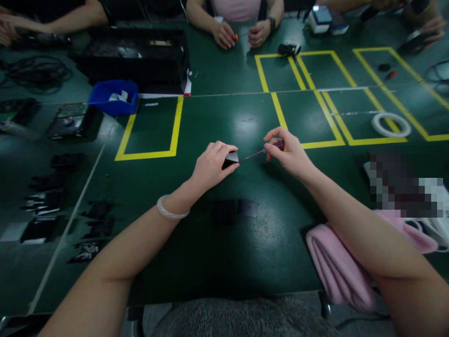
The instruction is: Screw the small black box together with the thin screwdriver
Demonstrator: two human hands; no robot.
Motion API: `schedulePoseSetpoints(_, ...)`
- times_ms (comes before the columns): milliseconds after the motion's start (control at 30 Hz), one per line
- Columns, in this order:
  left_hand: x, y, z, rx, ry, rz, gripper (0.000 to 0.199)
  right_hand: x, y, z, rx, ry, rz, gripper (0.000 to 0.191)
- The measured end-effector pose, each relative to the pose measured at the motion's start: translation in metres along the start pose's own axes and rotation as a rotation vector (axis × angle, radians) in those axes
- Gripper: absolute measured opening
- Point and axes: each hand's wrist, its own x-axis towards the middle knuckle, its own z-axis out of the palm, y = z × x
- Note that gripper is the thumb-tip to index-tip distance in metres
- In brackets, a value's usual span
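Note:
My left hand (213, 164) is closed around a small black box-like part (230, 160) with a shiny grey top, and covers much of it. My right hand (286, 152) grips the dark purplish handle of a screwdriver (259, 152). Its thin shaft points left, and the tip reaches the side of the black part; whether it is inserted I cannot tell. Below my hands, a flat black square piece (223, 212) lies on the green table (189, 262), with a thin dark plate (248, 208) beside it.
Several black parts (94, 229) lie at the left. A blue bin (114, 97) stands before a black crate (140, 61). Yellow tape outlines (175, 126) mark the table. A white tape roll (391, 125) and pink cloth (340, 267) lie right. Co-workers' hands (224, 35) are across the table.

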Motion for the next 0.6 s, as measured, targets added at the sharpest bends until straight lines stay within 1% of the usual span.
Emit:
schedulePoseSetpoints(100, -0.0002, -0.0003, 0.0001, -0.008, 0.006, 0.006, 0.034, 0.0002, -0.0021, -0.0007, 0.004, -0.002, -0.001, 0.018)
schedulePoseSetpoints(233, -0.0003, -0.0006, 0.0002, -0.012, 0.003, 0.007, 0.034, -0.0002, -0.0038, 0.0000, -0.013, 0.005, 0.000, 0.013)
schedulePoseSetpoints(333, -0.0002, -0.0007, 0.0002, -0.009, 0.006, 0.010, 0.034, -0.0005, -0.0025, 0.0008, -0.010, 0.005, 0.024, 0.018)
schedulePoseSetpoints(400, 0.0000, -0.0005, 0.0000, -0.005, 0.004, 0.011, 0.034, -0.0004, -0.0012, 0.0011, 0.008, -0.002, 0.039, 0.017)
schedulePoseSetpoints(500, 0.0002, -0.0001, -0.0005, -0.006, -0.005, 0.005, 0.036, 0.0000, 0.0005, 0.0009, 0.025, -0.001, 0.015, 0.014)
schedulePoseSetpoints(600, 0.0003, 0.0005, -0.0010, -0.009, -0.008, -0.001, 0.036, 0.0006, 0.0015, 0.0001, 0.035, 0.000, -0.003, 0.016)
